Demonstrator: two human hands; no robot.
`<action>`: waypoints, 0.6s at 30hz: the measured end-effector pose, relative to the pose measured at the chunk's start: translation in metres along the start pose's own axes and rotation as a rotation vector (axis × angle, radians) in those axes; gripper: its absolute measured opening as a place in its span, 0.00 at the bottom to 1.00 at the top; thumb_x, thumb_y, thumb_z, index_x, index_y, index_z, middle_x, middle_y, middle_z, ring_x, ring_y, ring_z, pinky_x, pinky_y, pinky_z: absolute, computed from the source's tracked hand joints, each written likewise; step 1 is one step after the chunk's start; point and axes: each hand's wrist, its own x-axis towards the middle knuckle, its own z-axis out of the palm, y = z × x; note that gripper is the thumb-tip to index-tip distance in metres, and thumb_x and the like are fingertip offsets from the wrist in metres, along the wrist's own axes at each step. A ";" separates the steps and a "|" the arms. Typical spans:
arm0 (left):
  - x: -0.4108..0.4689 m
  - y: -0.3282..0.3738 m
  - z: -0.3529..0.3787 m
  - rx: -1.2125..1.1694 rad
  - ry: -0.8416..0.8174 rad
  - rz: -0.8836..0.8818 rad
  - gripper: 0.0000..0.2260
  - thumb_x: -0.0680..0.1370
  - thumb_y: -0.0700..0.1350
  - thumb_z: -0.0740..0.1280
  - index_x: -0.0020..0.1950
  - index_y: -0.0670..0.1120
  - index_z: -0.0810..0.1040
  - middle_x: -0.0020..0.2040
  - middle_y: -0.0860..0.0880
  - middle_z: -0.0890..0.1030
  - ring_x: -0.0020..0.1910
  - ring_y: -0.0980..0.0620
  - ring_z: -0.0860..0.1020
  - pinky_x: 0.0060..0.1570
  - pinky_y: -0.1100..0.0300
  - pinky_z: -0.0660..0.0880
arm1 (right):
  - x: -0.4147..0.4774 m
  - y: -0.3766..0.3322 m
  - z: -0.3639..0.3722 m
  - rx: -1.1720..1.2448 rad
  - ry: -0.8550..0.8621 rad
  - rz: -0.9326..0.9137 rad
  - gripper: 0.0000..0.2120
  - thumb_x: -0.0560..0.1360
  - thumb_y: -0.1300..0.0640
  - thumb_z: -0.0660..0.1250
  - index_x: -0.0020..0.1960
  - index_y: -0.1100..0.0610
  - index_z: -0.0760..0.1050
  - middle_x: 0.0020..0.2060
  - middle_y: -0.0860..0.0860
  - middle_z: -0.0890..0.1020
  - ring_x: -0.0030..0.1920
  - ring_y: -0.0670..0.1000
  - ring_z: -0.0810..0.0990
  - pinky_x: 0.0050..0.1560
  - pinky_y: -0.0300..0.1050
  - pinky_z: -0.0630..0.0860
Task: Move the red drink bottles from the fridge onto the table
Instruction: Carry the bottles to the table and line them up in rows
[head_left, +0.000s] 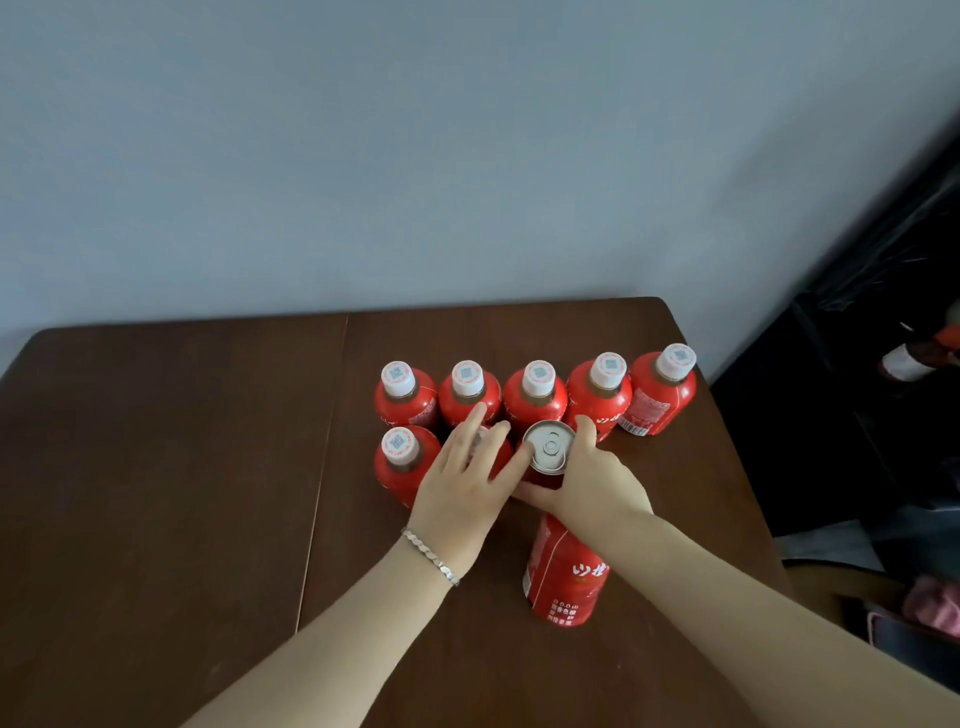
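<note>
The red-bodied can (546, 451) with a silver pull-ring top stands upright on the dark wooden table (208, 467), in the second row of drinks. The right hand (589, 480) grips it, the thumb curled round its near side and the forefinger round its far right side.

Just left of it, the covered bottle (500, 460) stands mostly under the left hand (462, 488). That hand's fingers lie straight and slightly spread over the cap, and one fingertip touches the can's left edge. It pinches nothing. A silver bracelet (431, 557) sits on its wrist.

Further left in the same row stands the front-left bottle (402, 462), red with a white cap, touching or nearly touching the left hand's outer edge.

Behind these runs the back row (536, 402) of five upright red bottles with white caps, packed shoulder to shoulder. The rightmost one is close to the table's right edge. This row closes off the space just beyond the can, and the right forefinger reaches in close to its fourth bottle.

Nearer the camera, the near bottle (566, 571) stands alone below the right wrist, which hides its top.

A pale grey-blue wall (415, 156) rises behind the table. To the right stands dark shelving (857, 415) holding blurred items, with something pink (935, 605) low beside it.
</note>
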 end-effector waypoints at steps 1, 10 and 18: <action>0.000 0.001 -0.002 0.017 -0.035 0.002 0.25 0.59 0.38 0.79 0.55 0.47 0.82 0.53 0.42 0.82 0.58 0.39 0.77 0.51 0.46 0.78 | -0.003 0.003 -0.002 0.004 -0.028 0.001 0.52 0.65 0.37 0.72 0.75 0.54 0.44 0.55 0.55 0.79 0.53 0.55 0.80 0.42 0.45 0.75; 0.007 0.017 -0.017 0.044 -0.289 -0.081 0.26 0.68 0.48 0.73 0.65 0.48 0.73 0.66 0.44 0.74 0.70 0.42 0.66 0.69 0.43 0.58 | -0.006 0.041 -0.058 -0.114 0.348 -0.129 0.28 0.74 0.52 0.64 0.70 0.50 0.56 0.30 0.44 0.68 0.29 0.45 0.69 0.25 0.38 0.64; 0.039 0.043 -0.008 0.054 -0.285 -0.074 0.34 0.61 0.62 0.74 0.62 0.49 0.75 0.56 0.49 0.80 0.51 0.51 0.79 0.65 0.45 0.67 | 0.010 0.032 -0.045 0.207 0.153 -0.150 0.25 0.75 0.58 0.64 0.69 0.56 0.60 0.55 0.57 0.77 0.51 0.55 0.78 0.47 0.45 0.74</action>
